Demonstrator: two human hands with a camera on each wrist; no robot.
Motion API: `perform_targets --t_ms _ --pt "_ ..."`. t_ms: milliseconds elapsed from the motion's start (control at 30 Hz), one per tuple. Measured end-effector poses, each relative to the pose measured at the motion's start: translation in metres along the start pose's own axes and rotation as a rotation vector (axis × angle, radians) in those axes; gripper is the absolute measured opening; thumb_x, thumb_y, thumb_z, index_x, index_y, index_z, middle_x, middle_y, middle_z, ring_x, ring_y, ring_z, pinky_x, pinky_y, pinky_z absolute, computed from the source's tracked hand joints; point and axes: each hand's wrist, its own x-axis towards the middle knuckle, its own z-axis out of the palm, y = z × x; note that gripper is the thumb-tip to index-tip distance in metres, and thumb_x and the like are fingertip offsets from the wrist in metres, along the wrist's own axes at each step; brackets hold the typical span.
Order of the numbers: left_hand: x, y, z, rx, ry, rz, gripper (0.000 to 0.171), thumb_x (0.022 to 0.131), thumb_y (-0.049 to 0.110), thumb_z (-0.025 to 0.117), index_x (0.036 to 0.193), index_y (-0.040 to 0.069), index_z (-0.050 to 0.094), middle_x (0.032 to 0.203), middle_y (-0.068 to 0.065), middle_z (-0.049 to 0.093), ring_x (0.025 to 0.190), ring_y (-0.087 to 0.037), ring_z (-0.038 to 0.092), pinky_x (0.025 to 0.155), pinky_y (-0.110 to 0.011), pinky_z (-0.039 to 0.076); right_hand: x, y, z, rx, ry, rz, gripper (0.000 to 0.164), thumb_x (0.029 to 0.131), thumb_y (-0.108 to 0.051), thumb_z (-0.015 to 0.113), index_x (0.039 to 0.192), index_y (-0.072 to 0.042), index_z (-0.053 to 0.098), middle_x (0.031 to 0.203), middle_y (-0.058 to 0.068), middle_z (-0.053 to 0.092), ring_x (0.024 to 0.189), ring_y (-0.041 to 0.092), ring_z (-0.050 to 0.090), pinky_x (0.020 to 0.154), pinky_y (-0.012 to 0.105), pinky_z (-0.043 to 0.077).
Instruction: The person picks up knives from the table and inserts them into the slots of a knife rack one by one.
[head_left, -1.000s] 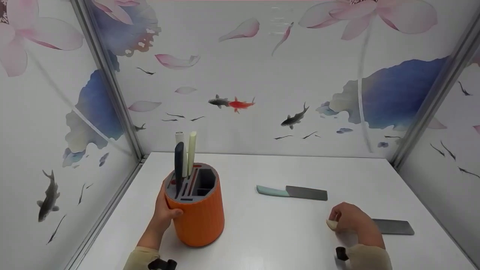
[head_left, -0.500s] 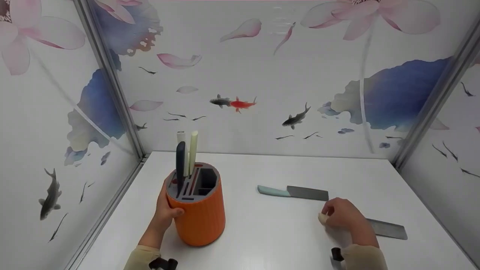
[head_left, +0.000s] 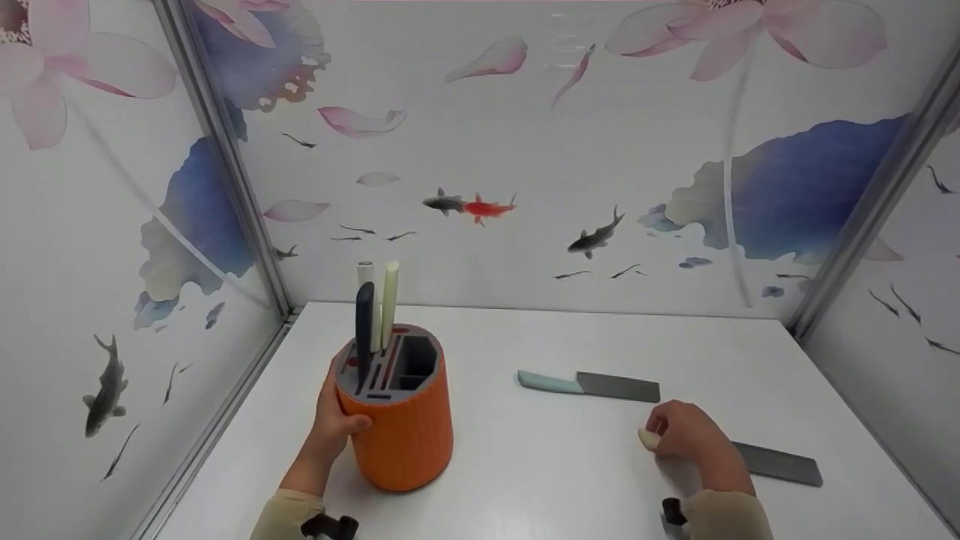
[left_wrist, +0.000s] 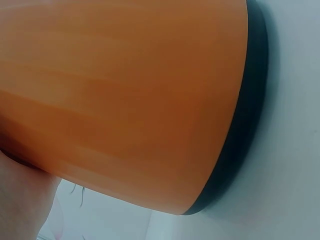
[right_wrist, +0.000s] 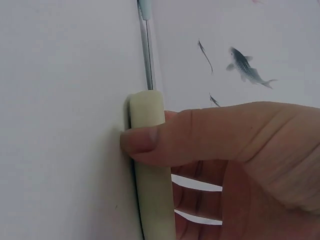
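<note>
My left hand (head_left: 328, 431) grips the side of an upright orange knife block (head_left: 405, 442), its thumb on the front and fingers behind. In the left wrist view the block's dark base (left_wrist: 250, 110) is next to the white surface. My right hand (head_left: 694, 435) holds a cleaver by its cream handle (right_wrist: 152, 200), low over the table. In the right wrist view the thumb lies across that handle. The cleaver's grey blade (head_left: 780, 463) points right, partly hidden by the hand. Beyond it lies a second cleaver with a pale teal handle (head_left: 551, 382).
A dark-handled knife (head_left: 364, 319) and two pale-handled ones, one of them a light-green-handled knife (head_left: 389, 300), stand in the block's slots. The block's top also has a larger open compartment (head_left: 416, 360). Printed walls enclose the white table (head_left: 525, 465) at the back and sides.
My right hand has shifted slightly left and away from me with the cream-handled cleaver, whose blade end has swung nearer to me. The left hand and knife block stay in place.
</note>
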Motion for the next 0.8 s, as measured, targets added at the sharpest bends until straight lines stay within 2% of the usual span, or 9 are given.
perform_targets --t_ms 233,367,500,800 --pt "0.000 -0.001 0.000 0.005 -0.005 0.005 0.111 0.082 0.035 0.090 0.168 0.009 0.025 0.157 -0.010 0.054 0.134 -0.018 0.059 0.115 -0.030 0.051 0.000 -0.005 0.001 -0.019 0.025 -0.036 0.018 0.080 -0.006 0.086 0.093 -0.011 0.075 0.090 0.004 0.068 0.082 0.022 0.059 0.077 0.045 0.054" --pt "-0.001 -0.002 -0.001 0.011 -0.003 0.003 0.110 0.082 0.036 0.089 0.168 0.010 0.025 0.157 -0.009 0.054 0.135 -0.017 0.058 0.116 -0.029 0.050 -0.001 -0.013 -0.001 -0.006 0.031 -0.053 0.020 0.079 -0.001 0.083 0.096 -0.011 0.076 0.092 0.004 0.068 0.083 0.021 0.059 0.077 0.043 0.055" --pt "-0.001 -0.003 -0.001 0.018 0.001 0.001 0.111 0.082 0.037 0.090 0.168 0.010 0.025 0.158 -0.008 0.053 0.136 -0.017 0.057 0.116 -0.028 0.050 -0.004 -0.027 -0.006 0.014 0.020 -0.075 0.029 0.075 0.005 0.082 0.099 -0.011 0.076 0.094 0.004 0.069 0.086 0.022 0.060 0.079 0.044 0.056" --pt "-0.001 -0.002 0.000 0.021 0.009 -0.008 0.111 0.081 0.035 0.090 0.168 0.010 0.025 0.159 -0.009 0.053 0.137 -0.017 0.058 0.115 -0.030 0.051 -0.016 -0.067 -0.014 0.040 0.029 -0.195 0.028 0.077 0.000 0.087 0.101 -0.012 0.078 0.091 0.001 0.071 0.087 0.017 0.063 0.079 0.041 0.056"
